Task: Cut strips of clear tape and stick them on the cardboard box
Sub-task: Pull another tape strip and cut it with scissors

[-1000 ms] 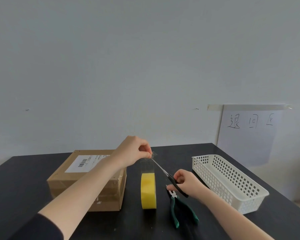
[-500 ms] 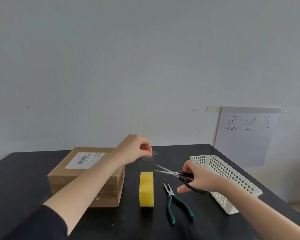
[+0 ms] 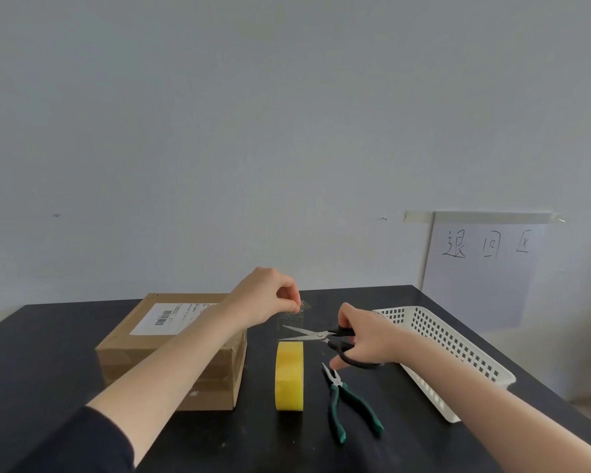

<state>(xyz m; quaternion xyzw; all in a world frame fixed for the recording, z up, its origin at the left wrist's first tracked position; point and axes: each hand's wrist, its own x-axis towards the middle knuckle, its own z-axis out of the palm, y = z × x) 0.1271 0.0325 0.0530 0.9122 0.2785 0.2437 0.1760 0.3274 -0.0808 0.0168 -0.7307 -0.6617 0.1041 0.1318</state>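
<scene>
A yellow roll of clear tape [image 3: 289, 375] stands on edge on the black table [image 3: 48, 353]. My left hand [image 3: 265, 295] pinches the free end of a clear tape strip [image 3: 290, 320] pulled straight up from the roll. My right hand [image 3: 364, 339] grips black-handled scissors [image 3: 321, 336], whose open blades sit across the strip just above the roll. The cardboard box [image 3: 151, 346] with a white barcode label lies left of the roll, partly behind my left forearm.
Green-handled pliers [image 3: 347, 402] lie on the table right of the roll, just below the scissors. A white perforated plastic basket [image 3: 458, 356] sits at the right. A paper sheet [image 3: 481, 268] is taped to the wall behind.
My right hand lifted the scissors off the table, turned them level and brought the open blades left onto the raised strip. My left hand kept the strip pulled up.
</scene>
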